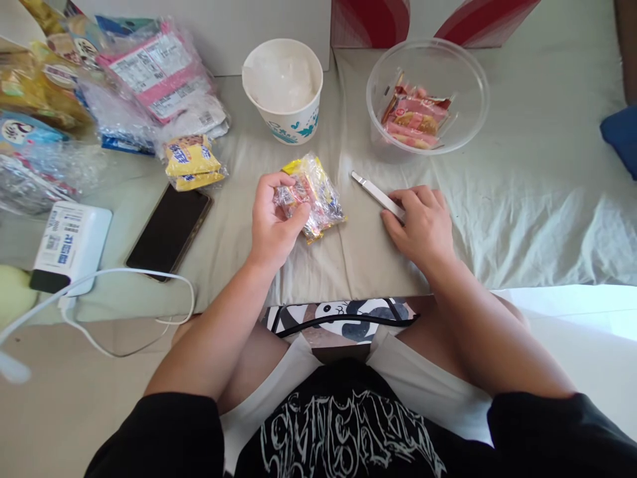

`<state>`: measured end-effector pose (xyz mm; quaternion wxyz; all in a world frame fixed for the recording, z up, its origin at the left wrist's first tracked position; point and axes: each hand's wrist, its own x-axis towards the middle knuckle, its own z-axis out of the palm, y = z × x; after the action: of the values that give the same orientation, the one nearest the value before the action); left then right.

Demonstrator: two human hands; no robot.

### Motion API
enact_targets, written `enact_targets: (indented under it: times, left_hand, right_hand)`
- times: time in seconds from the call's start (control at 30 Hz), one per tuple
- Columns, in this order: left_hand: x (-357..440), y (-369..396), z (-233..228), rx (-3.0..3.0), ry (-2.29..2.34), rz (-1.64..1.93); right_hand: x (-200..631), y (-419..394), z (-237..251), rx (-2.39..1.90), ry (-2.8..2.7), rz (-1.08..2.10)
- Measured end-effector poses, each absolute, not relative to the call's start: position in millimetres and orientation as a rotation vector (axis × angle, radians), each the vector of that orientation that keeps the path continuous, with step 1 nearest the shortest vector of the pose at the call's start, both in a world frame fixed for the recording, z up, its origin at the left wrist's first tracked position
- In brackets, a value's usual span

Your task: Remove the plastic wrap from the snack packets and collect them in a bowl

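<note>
Left, I see phone [170,229] flat on cloth [537,199]. My left hand [275,222], thumb and fingers curled, grips plastic-wrapped snacks [323,192] at left side, perhaps to steady them; paper tub [296,127] stands beyond. Slim knife [378,196], tip angled forward, likely for safety, handle held under curled fingers of right hand [422,222]. Clear bowl [475,113] behind. Front cloth edge passes under forearms [223,312]; room opens rightward.

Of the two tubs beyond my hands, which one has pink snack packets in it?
The clear plastic tub, beyond your right hand: pink packets show inside it. The white paper tub to its left has teal print and shows none.
</note>
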<state>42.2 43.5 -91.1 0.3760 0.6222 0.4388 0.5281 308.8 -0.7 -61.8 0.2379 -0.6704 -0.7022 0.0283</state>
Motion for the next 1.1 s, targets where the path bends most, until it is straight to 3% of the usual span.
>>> enact_targets:
  times: [0.1,0.23,0.33,0.53,0.8,1.1]
  left_hand:
    - [42,45,-92,1.584,1.173,1.342]
    - [44,40,-87,1.583,1.223,1.304]
    - [47,35,-81,1.572,1.216,1.24]
    - [50,32,-79,1.58,1.196,1.239]
    - [17,63,-74,1.342,1.23,1.507]
    - [54,31,-90,1.443,1.077,1.317]
  right_hand:
    - [307,-5,-55,-1.791,-1.864,0.246]
    - [286,-19,-39,-1.528,-1.765,0.777]
    - [266,-26,-36,-1.359,-1.836,0.906]
    - [251,-21,-38,-1.432,-1.838,0.859]
    - [264,-22,-28,-1.516,-1.923,0.895]
    - [298,-1,-52,-1.944,-1.906,0.131]
